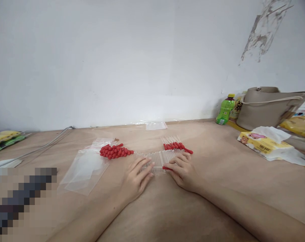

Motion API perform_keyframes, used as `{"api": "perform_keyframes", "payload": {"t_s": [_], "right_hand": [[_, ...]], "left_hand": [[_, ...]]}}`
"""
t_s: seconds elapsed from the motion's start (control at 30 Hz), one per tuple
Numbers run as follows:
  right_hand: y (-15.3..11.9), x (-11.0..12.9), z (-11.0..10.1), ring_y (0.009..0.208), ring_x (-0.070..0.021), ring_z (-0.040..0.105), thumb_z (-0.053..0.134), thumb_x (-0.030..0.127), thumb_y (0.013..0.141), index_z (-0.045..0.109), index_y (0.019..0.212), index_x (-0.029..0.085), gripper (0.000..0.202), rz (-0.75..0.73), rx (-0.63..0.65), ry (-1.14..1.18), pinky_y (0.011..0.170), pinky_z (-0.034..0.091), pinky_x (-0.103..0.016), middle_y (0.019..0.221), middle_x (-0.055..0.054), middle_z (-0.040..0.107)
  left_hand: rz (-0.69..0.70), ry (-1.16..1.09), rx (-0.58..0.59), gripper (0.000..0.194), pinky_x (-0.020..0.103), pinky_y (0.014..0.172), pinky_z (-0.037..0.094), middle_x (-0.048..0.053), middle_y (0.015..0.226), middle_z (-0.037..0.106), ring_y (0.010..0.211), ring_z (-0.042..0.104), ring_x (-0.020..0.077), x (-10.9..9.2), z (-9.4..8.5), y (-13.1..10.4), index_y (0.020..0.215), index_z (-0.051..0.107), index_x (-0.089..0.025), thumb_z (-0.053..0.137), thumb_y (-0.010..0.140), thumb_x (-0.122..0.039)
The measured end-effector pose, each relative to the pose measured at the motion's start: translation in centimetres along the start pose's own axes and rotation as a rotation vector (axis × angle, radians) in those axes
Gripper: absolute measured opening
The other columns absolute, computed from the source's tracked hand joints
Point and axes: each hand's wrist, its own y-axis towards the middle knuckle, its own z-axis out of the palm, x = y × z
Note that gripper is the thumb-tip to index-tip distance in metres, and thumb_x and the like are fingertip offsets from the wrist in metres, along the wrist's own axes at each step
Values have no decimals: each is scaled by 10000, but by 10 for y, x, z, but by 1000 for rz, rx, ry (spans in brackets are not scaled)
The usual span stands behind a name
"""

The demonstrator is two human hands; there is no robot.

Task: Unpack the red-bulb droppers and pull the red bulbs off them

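Note:
Between my hands a thin clear glass tube (pixel 157 167) lies level, with a red rubber bulb (pixel 165 167) at its right end. My left hand (pixel 135 176) pinches the tube's left end. The fingers of my right hand (pixel 184 171) are closed on the bulb. Under and behind both hands is a row of loose clear tubes (pixel 159 156). Behind my left hand sits a pile of red rubber bulbs (pixel 114 152). Several droppers (pixel 174 145), tubes with red bulbs fitted, lie side by side beyond my right hand, bulbs toward me. Whether the held bulb is fully seated I cannot tell.
Clear zip bags (pixel 85 168) lie at left, another bag (pixel 156 126) near the wall. A grey cable (pixel 48 144) runs at far left. To the right stand a tissue box (pixel 263 143), a green bottle (pixel 225 110) and a grey-brown bag (pixel 263 109).

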Motion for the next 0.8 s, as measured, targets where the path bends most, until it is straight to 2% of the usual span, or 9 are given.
{"api": "perform_keyframes", "payload": {"t_s": [0.1,0.23,0.43,0.5,0.6,0.8], "right_hand": [[1,3,1,723,-125,483,505,166,807,613,950,245,196,-57,3,27,761,290,-334,768,1,601],[3,6,2,728,-128,493,497,169,808,614,946,239,193,-78,26,37,746,324,-325,769,-6,602],[7,10,4,894,-186,535,566,348,783,571,1048,228,292,-124,22,-25,893,314,-427,904,-35,643],[7,11,5,888,-178,542,557,303,799,585,1003,231,218,-162,17,-32,907,320,-432,883,-23,654],[8,14,4,827,-150,553,530,221,820,601,925,205,128,-220,33,-6,869,383,-377,812,-17,656],[7,15,1,781,-143,553,524,181,821,600,880,135,106,-313,67,48,773,461,-298,784,-39,644]], "left_hand": [[108,55,-19,277,426,924,417,82,1101,607,1069,524,224,-7,5,3,1094,555,-192,522,819,-189],[106,65,-43,189,445,961,388,58,979,666,1028,568,205,-10,9,6,987,594,-172,489,831,-148],[145,41,-56,172,422,947,423,60,927,681,989,596,191,-13,11,7,952,597,-154,473,835,-135],[171,42,-56,169,415,937,440,63,926,681,981,599,195,-14,10,8,948,597,-149,473,835,-136],[198,7,-12,164,398,951,438,59,888,683,995,591,192,-16,6,7,925,598,-140,465,831,-118],[224,-72,32,165,426,1000,393,70,867,675,1016,576,191,-16,3,5,897,593,-125,456,814,-85]]}}
